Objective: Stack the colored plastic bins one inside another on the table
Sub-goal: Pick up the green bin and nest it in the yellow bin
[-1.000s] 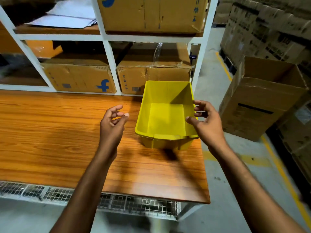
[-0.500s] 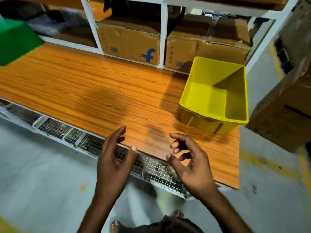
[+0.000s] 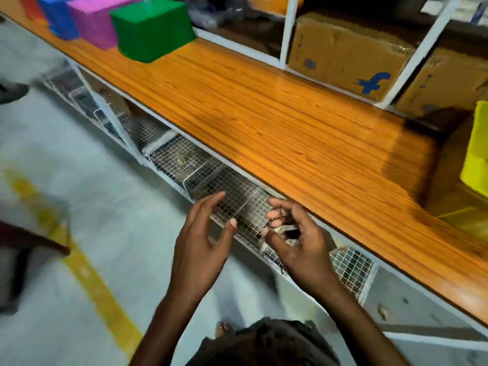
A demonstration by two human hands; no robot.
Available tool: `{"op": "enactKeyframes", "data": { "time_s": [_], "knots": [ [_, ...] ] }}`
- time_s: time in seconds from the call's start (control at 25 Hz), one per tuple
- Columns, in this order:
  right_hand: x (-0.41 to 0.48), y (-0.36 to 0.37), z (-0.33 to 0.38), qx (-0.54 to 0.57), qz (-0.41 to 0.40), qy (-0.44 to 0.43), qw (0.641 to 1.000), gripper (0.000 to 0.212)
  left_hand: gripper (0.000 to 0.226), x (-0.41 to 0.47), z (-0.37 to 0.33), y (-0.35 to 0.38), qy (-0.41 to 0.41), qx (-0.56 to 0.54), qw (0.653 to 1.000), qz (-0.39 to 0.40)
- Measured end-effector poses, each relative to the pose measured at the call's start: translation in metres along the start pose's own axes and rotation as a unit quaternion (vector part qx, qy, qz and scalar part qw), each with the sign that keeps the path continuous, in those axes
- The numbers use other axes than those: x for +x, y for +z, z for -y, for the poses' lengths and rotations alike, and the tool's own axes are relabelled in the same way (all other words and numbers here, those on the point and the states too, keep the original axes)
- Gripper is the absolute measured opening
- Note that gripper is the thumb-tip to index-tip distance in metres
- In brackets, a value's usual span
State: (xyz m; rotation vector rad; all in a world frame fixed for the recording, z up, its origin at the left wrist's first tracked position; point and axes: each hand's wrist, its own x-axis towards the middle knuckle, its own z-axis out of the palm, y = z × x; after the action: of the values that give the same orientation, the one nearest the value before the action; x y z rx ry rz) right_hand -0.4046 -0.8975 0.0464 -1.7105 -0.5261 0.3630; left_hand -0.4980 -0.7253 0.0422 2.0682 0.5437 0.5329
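Here both hands float empty in front of the long orange wood-grain table, low in the view at about 6 o'clock, held over the wire-mesh shelf that runs under the table's near edge. The left hand is loosely spread, fingers extended toward 1 o'clock and thumb splayed to the right, gripping nothing. The right hand, just beside it, is half curled, fingers bent inward toward the left hand, also gripping nothing; the two do not touch. Both bare forearms rise from the bottom edge and converge. The yellow plastic bin sits on the table at 3 o'clock, cut off by the frame. Well apart, at 11 o'clock, stand the green plastic bin, pink plastic bin, blue plastic bin and red plastic bin in a close row, apparently bottoms up. Brown cardboard boxes fill the white rack behind the table.
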Motion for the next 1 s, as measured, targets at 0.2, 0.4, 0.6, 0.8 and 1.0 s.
{"op": "enactKeyframes", "data": {
  "time_s": [0.2,0.4,0.6,0.8,1.0],
  "knots": [
    [0.054,0.079,0.017,-0.023,0.054,-0.025,0.998,0.045,0.048,0.032,0.041,-0.061,-0.047,-0.028,0.995,-0.078],
    [0.139,0.145,0.021,-0.024,0.075,-0.015,0.997,0.043,0.041,0.097,0.081,-0.103,-0.059,-0.034,0.986,-0.151],
    [0.242,0.216,0.024,0.036,0.106,-0.006,0.994,0.041,0.036,0.194,0.123,-0.141,-0.082,-0.064,0.978,-0.183],
    [0.356,0.270,0.051,0.067,0.121,-0.003,0.990,0.038,0.030,0.298,0.150,-0.186,-0.093,-0.076,0.965,-0.232],
    [0.440,0.328,0.069,0.073,0.121,-0.003,0.990,0.035,0.026,0.381,0.182,-0.230,-0.098,-0.052,0.967,-0.228]
  ]
}}
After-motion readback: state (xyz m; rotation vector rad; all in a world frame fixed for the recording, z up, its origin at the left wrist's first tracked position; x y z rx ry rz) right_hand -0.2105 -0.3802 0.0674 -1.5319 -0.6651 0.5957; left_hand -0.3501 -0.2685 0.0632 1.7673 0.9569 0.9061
